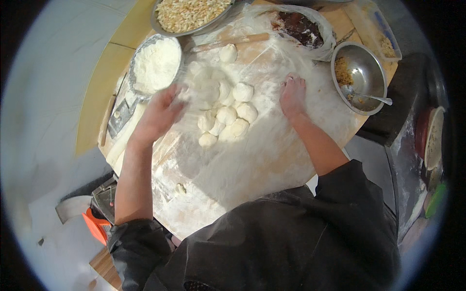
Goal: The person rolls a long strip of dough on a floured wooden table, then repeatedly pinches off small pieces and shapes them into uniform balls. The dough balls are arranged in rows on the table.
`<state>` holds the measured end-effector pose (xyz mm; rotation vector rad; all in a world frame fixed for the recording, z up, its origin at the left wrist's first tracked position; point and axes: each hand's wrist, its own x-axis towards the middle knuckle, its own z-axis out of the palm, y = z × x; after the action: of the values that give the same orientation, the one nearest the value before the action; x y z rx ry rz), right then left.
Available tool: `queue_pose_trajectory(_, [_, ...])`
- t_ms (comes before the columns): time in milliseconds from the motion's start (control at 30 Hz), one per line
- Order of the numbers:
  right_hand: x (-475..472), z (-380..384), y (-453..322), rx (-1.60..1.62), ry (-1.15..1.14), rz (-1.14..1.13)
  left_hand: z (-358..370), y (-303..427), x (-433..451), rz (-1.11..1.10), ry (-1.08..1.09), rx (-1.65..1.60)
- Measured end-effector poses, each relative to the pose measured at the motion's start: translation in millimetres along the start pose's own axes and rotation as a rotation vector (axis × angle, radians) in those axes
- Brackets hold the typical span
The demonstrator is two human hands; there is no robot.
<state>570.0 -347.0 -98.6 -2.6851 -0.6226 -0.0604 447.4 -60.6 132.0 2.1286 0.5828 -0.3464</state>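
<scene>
Several floured dough pieces (226, 115) lie in a cluster on the floured wooden work surface (262, 152). My left hand (160, 112) is blurred beside the metal bowl of flour (156, 67), left of the cluster, amid a haze of flour. Whether its fingers hold anything cannot be told. To the right of the dough, my right hand (293, 91) rests low over the board with its fingers curled in, and no object shows in it. Behind the cluster a single dough ball (228, 53) lies near a wooden rolling pin (233, 42).
At the back stand a bowl of pale chopped filling (191, 14) and a plastic bag of dark paste (300, 31). A steel bowl (367, 72) with crumbs and a spoon (371, 97) is at the right edge, near a clear plastic container (382, 36). A long dough strip (125, 140) lies at the left edge.
</scene>
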Motion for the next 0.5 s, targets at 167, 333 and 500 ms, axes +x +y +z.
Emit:
queue_pose_trajectory(167, [1.0, -3.8, -1.9, 0.001, -0.059, 0.025, 9.4, 3.6, -12.7, -0.148, 0.067, 0.048])
queue_pose_trajectory(333, [4.1, -13.6, -9.7, 0.028, -0.069, 0.062, 6.6, -9.1, -6.7, -0.11, -0.025, -0.049])
queue_pose_trajectory(500, [10.3, -14.2, -10.3, -0.229, -0.187, 0.024, -42.0, -74.2, 54.9, 0.122, 0.494, -0.091])
